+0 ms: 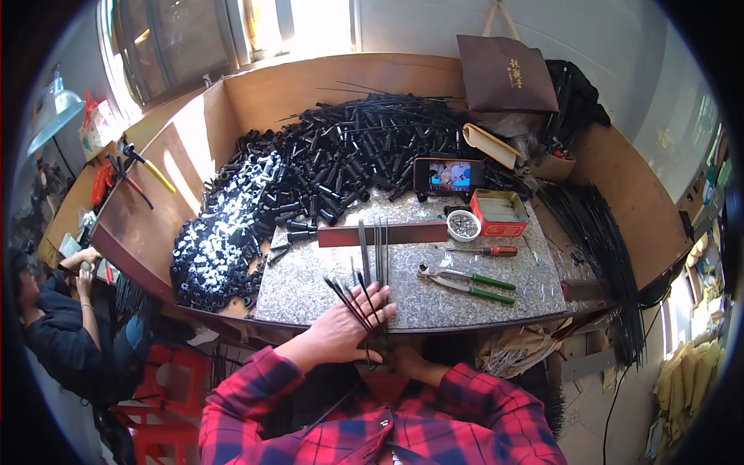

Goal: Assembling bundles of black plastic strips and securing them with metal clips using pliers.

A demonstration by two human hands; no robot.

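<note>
My left hand (346,324) is at the near edge of a speckled stone slab (310,291), its fingers pointing right. Several thin black rods (353,298) stick up between those fingers, which hold them. Just beyond the fingertips, a few long grey-black rods (364,252) reach across the slab toward a dark red bar (341,235). My right hand (404,359) is below the slab's edge in shadow, close to the left hand's thumb. Its fingers are too dark and hidden to read.
A large heap of black tubular parts (341,147) fills the back and left. Right on the slab are green-handled pliers (469,284), a screwdriver (488,251), a white cup (463,225), a red box (500,215) and a phone (448,176). Another person (70,325) sits at left.
</note>
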